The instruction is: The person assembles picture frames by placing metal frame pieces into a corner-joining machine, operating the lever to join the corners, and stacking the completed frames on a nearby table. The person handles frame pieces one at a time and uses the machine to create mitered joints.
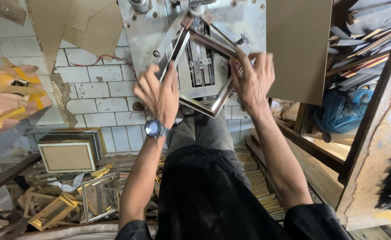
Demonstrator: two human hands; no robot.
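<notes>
Both hands clasp a silver picture frame [204, 75] lying on the metal joining machine [195, 26]: left hand [157, 93] curled over its left rail, right hand [251, 80] over the right. Light and stiff I'd judge, weakest at the mitred corners, so rails are the safest hold

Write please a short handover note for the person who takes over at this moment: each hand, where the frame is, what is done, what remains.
Left hand: grips the left side of the silver picture frame, fingers closed on the moulding.
Right hand: holds the right side, fingers spread over it.
Frame: lies as a diamond on the metal joining machine, its top corner under the machine's head, its bottom corner over the person's lap.
Done: the bottom corner looks joined.
Left: whether the top corner is joined cannot be seen. Finished frames are stacked lower left.
</notes>
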